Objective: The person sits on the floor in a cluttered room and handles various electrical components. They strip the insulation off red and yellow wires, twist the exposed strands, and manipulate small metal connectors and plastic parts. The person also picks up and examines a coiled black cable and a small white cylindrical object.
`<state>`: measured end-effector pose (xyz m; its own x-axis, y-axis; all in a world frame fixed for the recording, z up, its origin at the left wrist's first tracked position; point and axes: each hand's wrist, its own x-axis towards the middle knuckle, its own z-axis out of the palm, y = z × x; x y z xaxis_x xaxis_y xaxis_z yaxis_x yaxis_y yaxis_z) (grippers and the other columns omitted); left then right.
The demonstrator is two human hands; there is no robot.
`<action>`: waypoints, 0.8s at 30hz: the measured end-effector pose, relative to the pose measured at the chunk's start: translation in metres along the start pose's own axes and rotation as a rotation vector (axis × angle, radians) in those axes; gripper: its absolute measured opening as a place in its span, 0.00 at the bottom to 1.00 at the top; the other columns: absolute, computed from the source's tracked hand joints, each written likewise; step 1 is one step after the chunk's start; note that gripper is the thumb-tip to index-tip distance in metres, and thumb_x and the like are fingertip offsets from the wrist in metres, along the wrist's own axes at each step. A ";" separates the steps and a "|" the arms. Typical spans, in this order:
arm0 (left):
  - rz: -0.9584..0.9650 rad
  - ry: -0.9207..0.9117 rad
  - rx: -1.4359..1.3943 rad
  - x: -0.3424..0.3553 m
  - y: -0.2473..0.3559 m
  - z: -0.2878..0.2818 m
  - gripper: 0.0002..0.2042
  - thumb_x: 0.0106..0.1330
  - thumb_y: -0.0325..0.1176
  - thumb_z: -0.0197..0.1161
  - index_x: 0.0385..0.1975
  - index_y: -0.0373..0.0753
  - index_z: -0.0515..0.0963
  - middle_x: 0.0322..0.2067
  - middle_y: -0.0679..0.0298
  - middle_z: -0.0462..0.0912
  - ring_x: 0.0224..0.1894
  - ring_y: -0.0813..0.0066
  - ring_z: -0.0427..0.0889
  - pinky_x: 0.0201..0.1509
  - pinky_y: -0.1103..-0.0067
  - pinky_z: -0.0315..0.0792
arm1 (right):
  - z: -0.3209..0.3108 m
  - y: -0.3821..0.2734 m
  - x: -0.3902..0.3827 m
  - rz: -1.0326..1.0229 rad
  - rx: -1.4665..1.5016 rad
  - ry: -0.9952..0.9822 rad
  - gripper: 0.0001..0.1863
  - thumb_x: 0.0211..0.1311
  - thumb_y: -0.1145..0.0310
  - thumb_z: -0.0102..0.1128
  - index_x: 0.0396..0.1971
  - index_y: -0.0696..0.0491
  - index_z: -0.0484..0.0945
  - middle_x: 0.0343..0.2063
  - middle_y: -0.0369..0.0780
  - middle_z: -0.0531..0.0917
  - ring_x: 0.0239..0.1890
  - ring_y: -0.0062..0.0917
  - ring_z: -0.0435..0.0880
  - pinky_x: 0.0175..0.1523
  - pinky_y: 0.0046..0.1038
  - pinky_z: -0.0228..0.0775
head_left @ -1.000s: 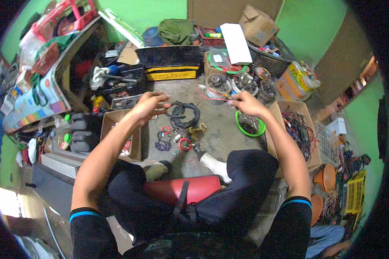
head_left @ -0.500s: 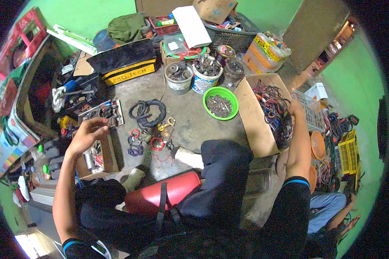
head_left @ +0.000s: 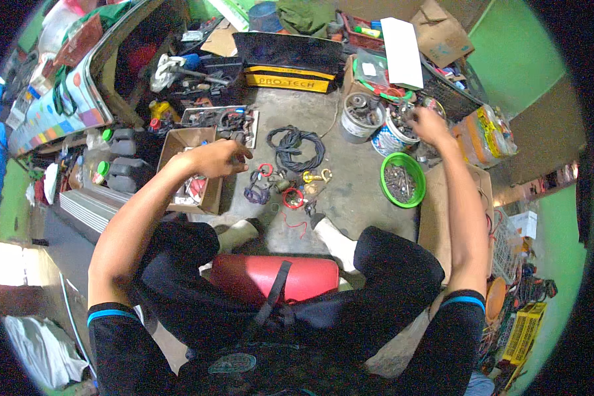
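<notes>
My left hand hovers over the inner edge of an open cardboard box of mixed parts, its fingers loosely spread and nothing in them. To its right a coil of black cable lies on the floor. Below the coil are red cord loops, a dark blue cord bundle and a yellow hook-like piece. My right hand is stretched out at a white and blue bucket of metal parts, partly covering its right side. Its fingers are blurred, so whether they grip anything is unclear.
A green basin of small metal bits and a grey bucket stand near the right hand. A large cardboard box lies under the right forearm. The black and yellow toolbox is at the back. A red cushion-like roll lies between my legs.
My view has turned toward the left. The right hand has moved from the box of wires to the white and blue bucket. The left hand has moved inward, toward the cable coil.
</notes>
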<state>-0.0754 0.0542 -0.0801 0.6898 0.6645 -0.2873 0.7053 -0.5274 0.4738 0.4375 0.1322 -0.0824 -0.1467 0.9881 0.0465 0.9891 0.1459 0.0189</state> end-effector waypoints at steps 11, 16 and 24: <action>0.108 -0.173 -0.232 -0.017 -0.027 0.039 0.16 0.62 0.36 0.59 0.44 0.29 0.76 0.35 0.44 0.81 0.42 0.47 0.79 0.48 0.63 0.72 | 0.241 -0.246 0.066 -0.145 0.260 -0.402 0.18 0.49 0.74 0.55 0.43 0.50 0.80 0.42 0.50 0.82 0.48 0.39 0.80 0.51 0.40 0.72; 0.060 -0.334 -0.396 -0.019 -0.018 0.029 0.17 0.63 0.35 0.59 0.46 0.30 0.73 0.41 0.44 0.78 0.47 0.47 0.77 0.51 0.63 0.70 | 0.300 -0.266 0.062 0.030 0.412 -0.079 0.24 0.47 0.68 0.65 0.47 0.52 0.75 0.53 0.49 0.74 0.59 0.38 0.70 0.58 0.42 0.65; 0.011 -0.250 -0.425 -0.022 -0.032 0.028 0.18 0.62 0.38 0.61 0.44 0.29 0.73 0.39 0.42 0.78 0.45 0.43 0.77 0.49 0.61 0.71 | 0.344 -0.263 0.094 -0.168 0.023 -0.037 0.30 0.43 0.68 0.69 0.51 0.51 0.71 0.60 0.40 0.66 0.66 0.37 0.57 0.62 0.54 0.53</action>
<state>-0.1088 0.0417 -0.1118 0.7513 0.4857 -0.4468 0.6050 -0.2365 0.7603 0.1680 0.2039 -0.4263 -0.3101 0.9507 0.0082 0.9507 0.3102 0.0004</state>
